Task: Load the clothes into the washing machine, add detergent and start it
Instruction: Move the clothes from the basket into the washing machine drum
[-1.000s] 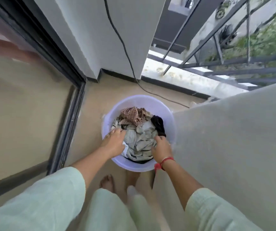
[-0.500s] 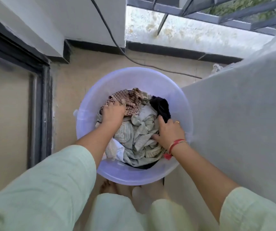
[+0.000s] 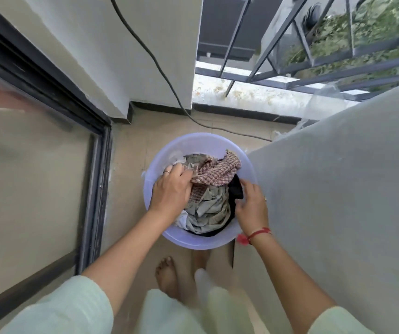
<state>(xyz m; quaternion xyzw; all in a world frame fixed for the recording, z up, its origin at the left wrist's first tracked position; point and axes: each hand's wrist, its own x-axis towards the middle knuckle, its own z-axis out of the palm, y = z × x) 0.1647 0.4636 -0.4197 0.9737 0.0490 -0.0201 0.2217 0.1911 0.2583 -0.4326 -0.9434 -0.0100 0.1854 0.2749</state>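
Left hand point(image 3: 172, 190): I see its fingers curled round a bunched checked cloth point(image 3: 214, 173), which stands up over the pile.
Right hand point(image 3: 251, 207): fingers bent against a black garment point(image 3: 235, 192) at the tub's right side; I cannot tell whether it grips or only touches.
Clothes point(image 3: 208, 210): grey-green heap inside the lilac tub point(image 3: 193, 143), between the two hands.
Tub: on the tiled floor, just beside a tall grey surface point(image 3: 338, 189) on the right.
Feet point(image 3: 167, 273): bare, near the tub's near rim.
Cable point(image 3: 159, 61): black, down the wall behind the tub.
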